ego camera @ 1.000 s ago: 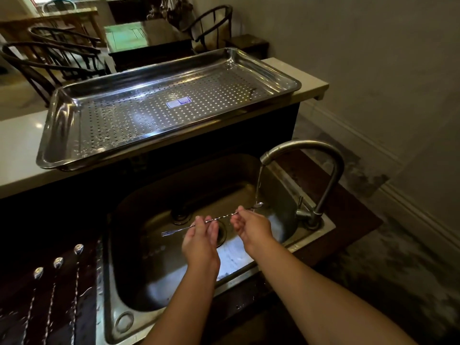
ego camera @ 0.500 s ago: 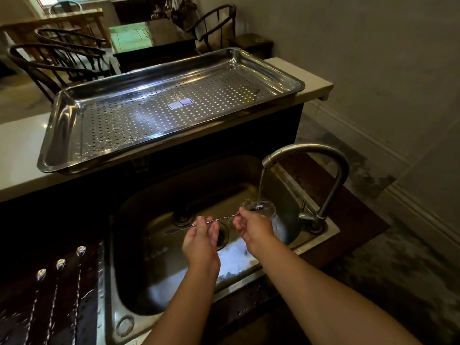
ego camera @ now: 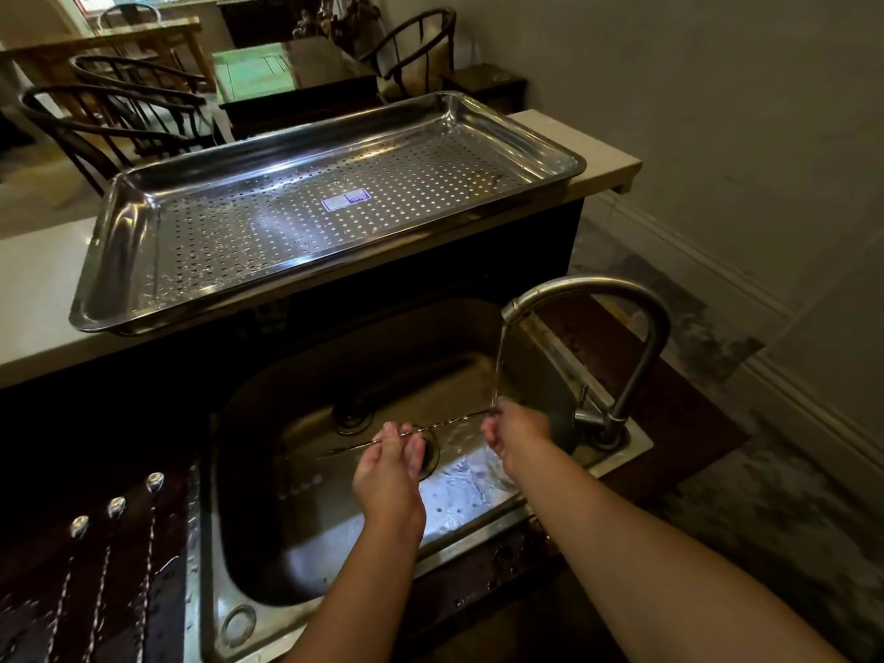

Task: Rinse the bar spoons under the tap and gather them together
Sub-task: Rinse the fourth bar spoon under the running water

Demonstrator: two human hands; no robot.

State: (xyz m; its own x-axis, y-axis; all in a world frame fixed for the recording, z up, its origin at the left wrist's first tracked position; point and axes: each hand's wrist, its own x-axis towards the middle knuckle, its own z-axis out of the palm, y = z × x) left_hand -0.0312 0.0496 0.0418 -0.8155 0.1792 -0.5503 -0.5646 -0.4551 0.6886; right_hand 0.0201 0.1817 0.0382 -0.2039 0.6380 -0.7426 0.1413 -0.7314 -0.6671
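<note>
Since the earlier pictures, the right hand (ego camera: 514, 430) has slid up to the bowl end of the bar spoon (ego camera: 430, 429), so the stream from the tap (ego camera: 588, 291) now lands on its fingers where a moment ago it struck the bare spoon bowl; the left hand (ego camera: 390, 464) has hardly shifted.

That spoon hangs over the sink (ego camera: 335, 557) basin, its long twisted stem running from lower left to upper right. Its forked end pokes out past the left hand, towards the left wall of the basin, and its bowl end lies under the water at the right fingertips. Left fingers are lightly curled, pinching the stem near its middle. Right fingers are closed over the bowl end, probably rubbing it, though the splash and the hand itself hide the bowl, so the exact grip cannot be made out.

Three more bar spoons (ego camera: 115, 557) lie side by side on the dark wet counter (ego camera: 28, 567) to the left of the sink, bowls pointing away, their lower ends cut off by the frame edge. Gathering will call for a carry leftwards, and the left hand is the nearer one to that row. A perforated steel tray (ego camera: 115, 260) sits on the pale ledge (ego camera: 33, 289) behind.
</note>
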